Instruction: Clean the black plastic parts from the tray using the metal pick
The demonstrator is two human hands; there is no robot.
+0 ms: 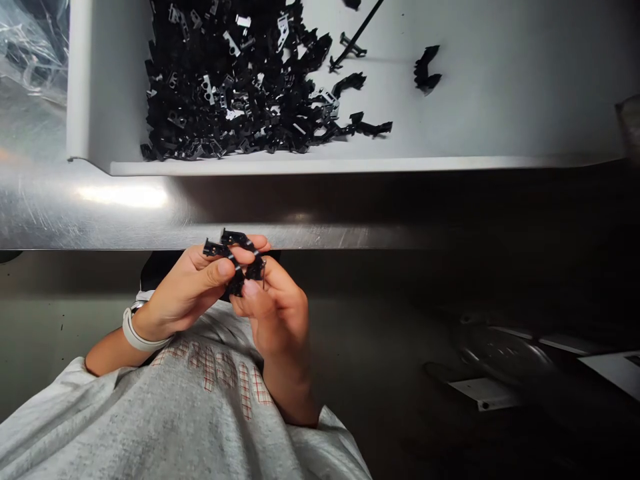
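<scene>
Two small black angled plastic parts (236, 239) sit side by side between my hands, in front of the table edge and above my lap. My left hand (203, 283), with a white band at the wrist, has its thumb and fingers closed on them. From the other side, my right hand (275, 307) pinches their lower ends between thumb and fingers. The fingertips partly hide the parts. Beyond the table edge, a heap of similar black parts (240, 87) lies in a white tray (350, 165), some with shiny silver faces.
A few loose black parts (427, 70) and a thin black rod (360, 33) lie right of the heap. Clear plastic wrap (35, 47) is at the far left. The metal table (225, 207) ends just ahead of my hands. Blurred objects (505, 360) stand low at right.
</scene>
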